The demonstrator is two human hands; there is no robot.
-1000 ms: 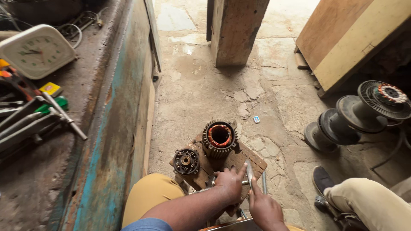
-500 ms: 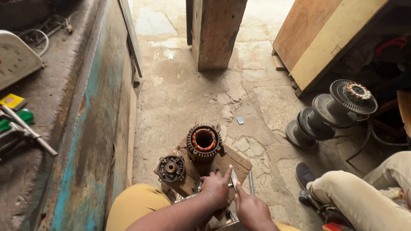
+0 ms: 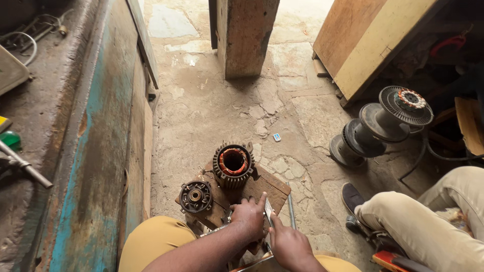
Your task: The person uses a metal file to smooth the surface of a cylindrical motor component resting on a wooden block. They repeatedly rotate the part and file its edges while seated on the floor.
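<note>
My left hand (image 3: 248, 215) lies curled on a worn wooden board (image 3: 275, 187) on the floor, its index finger stretched along a thin flat metal strip (image 3: 267, 209). My right hand (image 3: 288, 247) grips the lower end of that strip, thumb beside it. What lies under the left palm is hidden. On the board just beyond the hands stands a ribbed motor stator (image 3: 233, 163) with copper windings. A round motor end cover (image 3: 195, 196) sits to its left. A thin metal rod (image 3: 291, 210) lies to the right of the strip.
A rusty blue metal bench (image 3: 96, 151) with tools runs along the left. A wooden post (image 3: 245, 35) stands ahead and a wooden panel (image 3: 363, 45) leans at the right. Stacked fan motor parts (image 3: 383, 123) and another person's leg and shoe (image 3: 418, 221) are on the right.
Both hands have stayed together on the strip at the board. My view has swung to the right, so the bench clutter has slid out on the left.
</note>
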